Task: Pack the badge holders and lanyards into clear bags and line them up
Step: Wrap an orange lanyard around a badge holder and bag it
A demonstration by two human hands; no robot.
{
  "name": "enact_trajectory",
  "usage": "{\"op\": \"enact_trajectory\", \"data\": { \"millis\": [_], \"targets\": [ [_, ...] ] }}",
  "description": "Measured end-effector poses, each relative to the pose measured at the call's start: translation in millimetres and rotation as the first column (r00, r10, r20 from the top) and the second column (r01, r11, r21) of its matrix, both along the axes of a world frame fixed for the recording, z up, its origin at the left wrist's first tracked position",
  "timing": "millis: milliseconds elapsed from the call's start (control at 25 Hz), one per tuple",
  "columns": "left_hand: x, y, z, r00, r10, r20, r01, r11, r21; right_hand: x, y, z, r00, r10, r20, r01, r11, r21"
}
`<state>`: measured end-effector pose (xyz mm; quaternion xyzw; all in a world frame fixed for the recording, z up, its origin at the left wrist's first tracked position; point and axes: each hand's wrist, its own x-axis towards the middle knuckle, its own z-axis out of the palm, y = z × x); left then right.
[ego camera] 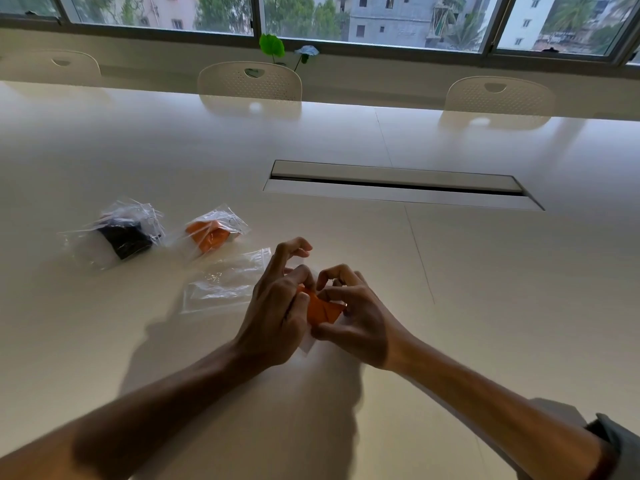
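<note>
Both hands meet over the white table (485, 271) around a folded orange lanyard (322, 308). My left hand (277, 306) pinches its left side, and my right hand (353, 313) grips its right side. A pale badge holder corner (308, 344) shows under the hands. An empty clear bag (225, 282) lies flat just left of my left hand. Further left lie two filled clear bags side by side: one with an orange lanyard (213, 233) and one with a black lanyard (124, 237).
A recessed cable tray (398, 185) with a dark slot runs across the table beyond the hands. Three pale chairs (249, 81) stand along the far edge under a window. A small green plant (273, 46) sits on the sill.
</note>
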<state>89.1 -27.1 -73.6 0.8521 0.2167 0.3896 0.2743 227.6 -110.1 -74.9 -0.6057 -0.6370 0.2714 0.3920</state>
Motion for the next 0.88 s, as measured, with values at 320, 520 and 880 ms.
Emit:
{"op": "enact_trajectory", "data": {
  "millis": [320, 520, 880],
  "targets": [
    [3, 13, -6, 0.998, -0.012, 0.061, 0.023, 0.982, -0.189, -2, 0, -3, 0.991, -0.126, -0.035, 0.130, 0.961, 0.243],
    [2, 11, -4, 0.997, 0.007, 0.080, 0.006, 0.986, -0.165, -2, 1, -6, 0.997, -0.067, -0.025, 0.070, 0.989, 0.129],
    [1, 8, -1, 0.994, -0.060, 0.093, 0.067, 0.995, -0.068, -9, 0, 2, 0.967, 0.067, -0.248, -0.091, 0.992, -0.085]
  ]
}}
